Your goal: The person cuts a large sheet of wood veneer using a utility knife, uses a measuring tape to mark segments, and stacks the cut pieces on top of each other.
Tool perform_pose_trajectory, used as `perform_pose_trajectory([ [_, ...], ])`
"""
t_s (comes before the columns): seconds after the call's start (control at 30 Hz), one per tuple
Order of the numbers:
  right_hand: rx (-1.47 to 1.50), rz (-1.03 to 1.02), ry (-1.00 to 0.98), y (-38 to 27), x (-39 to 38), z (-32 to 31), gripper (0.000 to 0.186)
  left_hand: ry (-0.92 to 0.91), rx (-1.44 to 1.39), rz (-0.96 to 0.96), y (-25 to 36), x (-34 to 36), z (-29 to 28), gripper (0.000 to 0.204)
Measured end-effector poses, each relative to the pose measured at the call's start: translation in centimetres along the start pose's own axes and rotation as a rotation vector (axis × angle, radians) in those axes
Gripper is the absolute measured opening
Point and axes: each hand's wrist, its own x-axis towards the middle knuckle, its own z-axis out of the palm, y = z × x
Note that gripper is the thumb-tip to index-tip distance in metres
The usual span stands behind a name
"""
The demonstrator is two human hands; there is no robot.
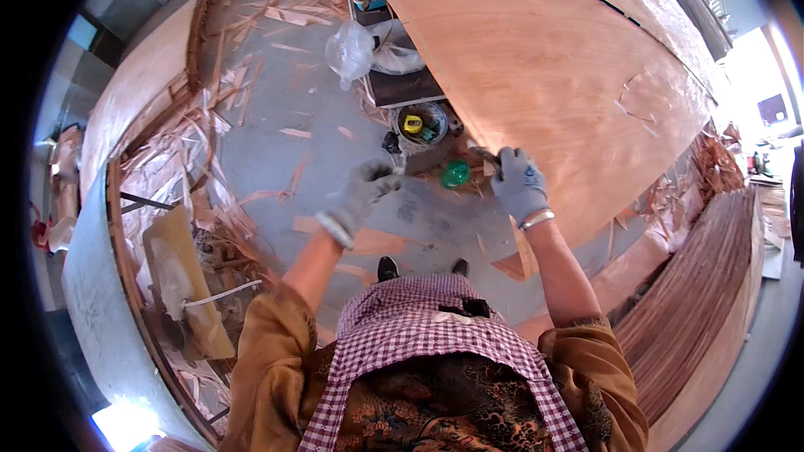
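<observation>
My right hand [521,186], in a grey work glove, is closed round a small dark tool [486,156] whose kind I cannot make out. It is at the near left edge of a large wood veneer sheet [553,59], which lies raised above the floor. My left hand [364,191], gloved too, hovers left of that edge over the grey floor. Its fingers are loosely bent and apart, and nothing shows in them. Between my hands and a little farther off are a green round object [455,173] and a bucket [442,136] holding a yellow tape measure [413,124].
A dark bench [406,88] carrying a clear plastic bag [350,52] stands beyond the bucket. Veneer scraps [289,15] litter the floor [276,109]. A stack of brown veneer [691,293] lies at right. Upright panels [138,109] and a metal-edged table [92,259] stand at left.
</observation>
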Motion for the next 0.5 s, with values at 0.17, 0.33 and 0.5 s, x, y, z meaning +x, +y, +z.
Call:
perform_pose_trajectory([
  [0.17, 0.364, 0.098, 0.071, 1.1, 0.0, -2.5, 0.018, -0.048, 0.032, 0.060, 0.4, 8.0, 3.3, 0.023],
  [0.33, 0.458, 0.133, 0.086, 1.3, -0.5, -3.3, 0.020, 0.007, 0.116, 0.127, 0.1, 16.1, 7.1, 0.021],
  [0.5, 0.486, 0.144, 0.012, -0.2, -0.4, -3.6, 0.025, 0.195, -0.063, 0.082, -2.7, 21.4, 7.0, 0.025],
])
